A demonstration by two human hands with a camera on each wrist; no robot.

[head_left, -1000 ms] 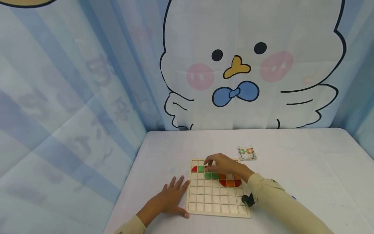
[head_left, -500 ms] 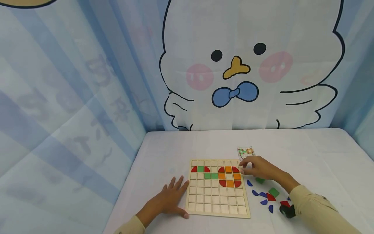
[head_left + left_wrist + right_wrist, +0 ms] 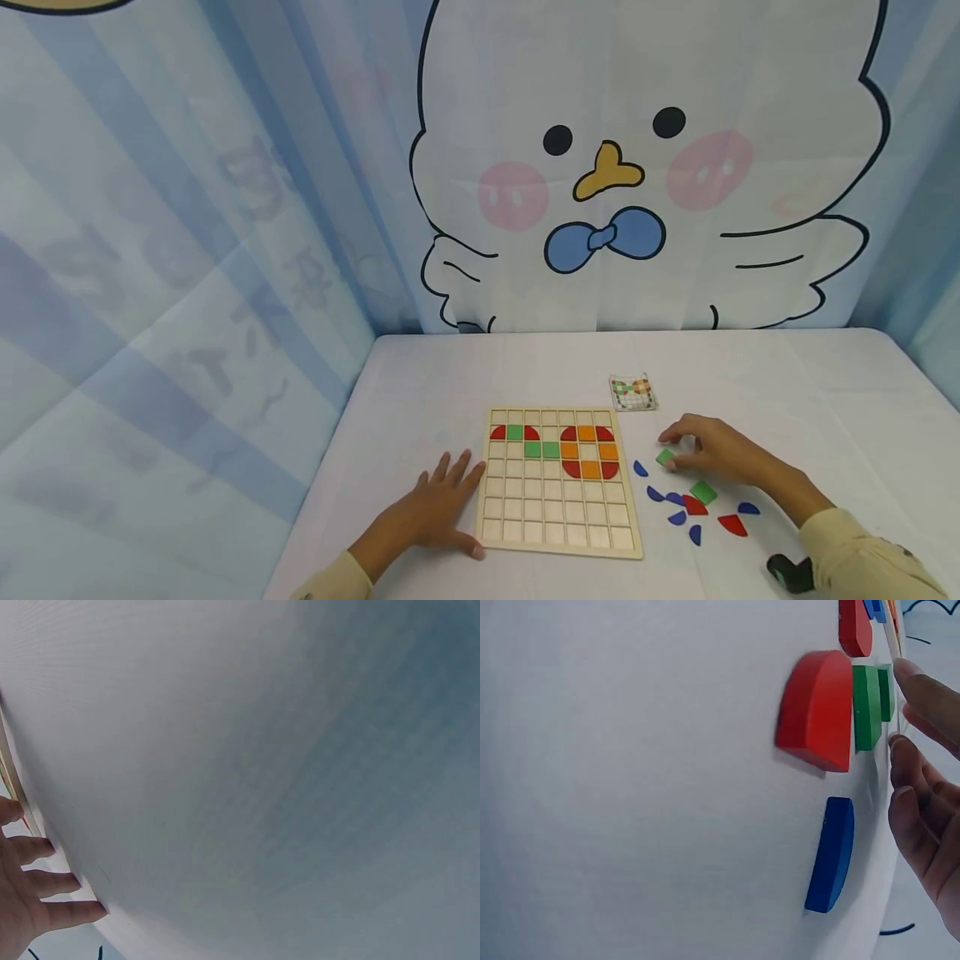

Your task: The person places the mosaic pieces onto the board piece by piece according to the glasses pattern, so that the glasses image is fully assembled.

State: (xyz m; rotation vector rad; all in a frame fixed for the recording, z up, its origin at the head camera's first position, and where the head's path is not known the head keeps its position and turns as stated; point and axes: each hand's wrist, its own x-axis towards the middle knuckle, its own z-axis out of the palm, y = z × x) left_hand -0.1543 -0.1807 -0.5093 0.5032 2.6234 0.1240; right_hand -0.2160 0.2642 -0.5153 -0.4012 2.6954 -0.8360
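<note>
A wooden grid board point(image 3: 557, 504) lies on the table with red, green and orange pieces set in its upper cells. My left hand point(image 3: 438, 504) rests beside it, fingers spread, thumb and fingertips at its left edge. To the board's right, my right hand point(image 3: 723, 450) is at a small green square block point(image 3: 665, 457), thumb and forefinger parted around it. Whether the thumb touches the block is hard to tell. Just nearer lies another green square block point(image 3: 703, 492). The right wrist view shows the fingers beyond a red quarter-round block point(image 3: 817, 712), holding nothing visible.
Several blue half-round blocks point(image 3: 677, 518) and two red quarter-round blocks point(image 3: 732, 525) lie scattered right of the board. A small pattern card point(image 3: 633, 393) sits behind the board's far right corner. A printed curtain point(image 3: 600, 300) hangs at the table's back edge.
My right hand has moved from the board's upper left cells, past its right edge, to the green block on the table. A red piece now shows where it was. The left hand stays put.
</note>
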